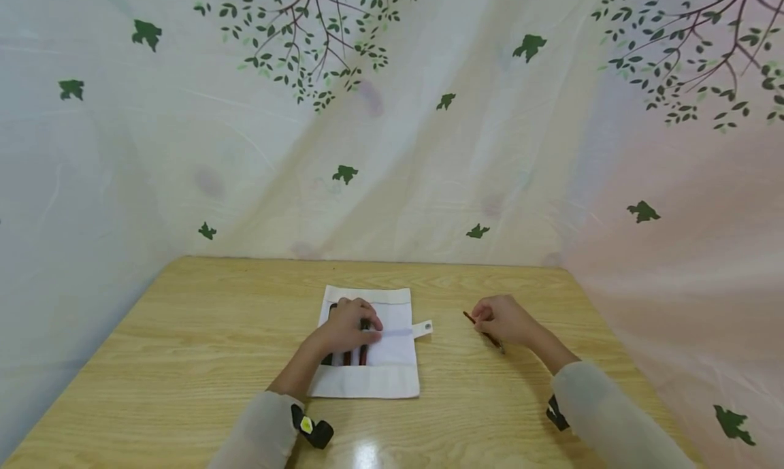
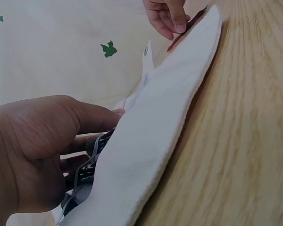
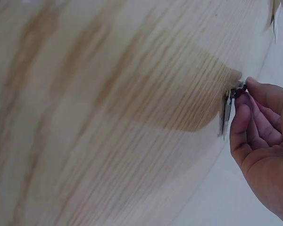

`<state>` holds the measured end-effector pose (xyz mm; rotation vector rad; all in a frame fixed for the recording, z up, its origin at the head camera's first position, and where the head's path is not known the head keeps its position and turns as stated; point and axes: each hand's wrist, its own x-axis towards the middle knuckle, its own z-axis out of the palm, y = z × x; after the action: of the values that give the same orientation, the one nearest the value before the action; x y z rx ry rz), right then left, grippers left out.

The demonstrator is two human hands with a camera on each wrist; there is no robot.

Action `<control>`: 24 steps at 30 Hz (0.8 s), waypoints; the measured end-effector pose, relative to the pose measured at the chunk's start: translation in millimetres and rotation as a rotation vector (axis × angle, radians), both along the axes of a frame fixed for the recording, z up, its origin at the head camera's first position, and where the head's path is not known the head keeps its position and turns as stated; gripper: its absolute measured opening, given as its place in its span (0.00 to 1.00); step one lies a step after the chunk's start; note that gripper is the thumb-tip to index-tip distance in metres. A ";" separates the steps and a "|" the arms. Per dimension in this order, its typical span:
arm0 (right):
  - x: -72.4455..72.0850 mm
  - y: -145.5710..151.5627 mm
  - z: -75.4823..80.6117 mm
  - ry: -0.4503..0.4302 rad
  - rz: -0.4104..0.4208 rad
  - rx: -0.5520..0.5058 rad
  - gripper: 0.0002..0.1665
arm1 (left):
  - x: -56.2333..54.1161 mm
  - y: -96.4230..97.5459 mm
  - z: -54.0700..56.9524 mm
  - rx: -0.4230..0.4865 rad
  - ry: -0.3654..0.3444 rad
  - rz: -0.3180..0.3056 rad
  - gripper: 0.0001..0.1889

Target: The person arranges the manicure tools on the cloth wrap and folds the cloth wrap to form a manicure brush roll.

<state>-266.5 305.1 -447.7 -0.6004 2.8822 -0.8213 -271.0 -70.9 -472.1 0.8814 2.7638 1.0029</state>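
Observation:
A white cloth pouch lies opened flat on the table, a snap strap sticking out from its right side. Several slim dark and red sticks stand in its left part, partly covered by my left hand. That hand rests over them with relaxed fingers; in the left wrist view its fingertips reach behind the pouch's front flap. To the right of the pouch, my right hand pinches a slim dark red pen-like stick between thumb and fingers. Its silver metal end points down toward the table.
The wooden table runs back to a pale curtain printed with leaves and birds. Black camera straps sit on both wrists, at the sleeve cuffs.

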 end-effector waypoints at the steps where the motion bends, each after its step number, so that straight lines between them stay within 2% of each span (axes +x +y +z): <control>1: -0.1 -1.3 -0.2 -0.002 0.000 0.001 0.07 | 0.3 0.3 -0.2 -0.001 -0.010 0.003 0.04; 8: -0.8 -10.5 -1.4 -0.016 -0.029 0.014 0.09 | -1.4 0.0 -3.0 -0.005 0.008 -0.006 0.02; 13: -1.3 -17.1 -1.4 -0.082 -0.053 -0.019 0.09 | -4.0 -1.5 -5.9 0.001 0.007 -0.012 0.04; 17: -1.5 -22.5 0.1 -0.138 -0.066 -0.039 0.07 | -5.1 -2.6 -6.4 0.014 -0.001 -0.024 0.05; 24: -2.1 -31.7 -1.2 -0.146 -0.072 -0.042 0.06 | -4.0 -3.3 -3.3 0.007 -0.042 -0.034 0.07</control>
<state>-268.6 273.4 -448.9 -0.4230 2.7751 -0.8972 -275.0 -74.2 -475.4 0.8953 2.7032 1.0140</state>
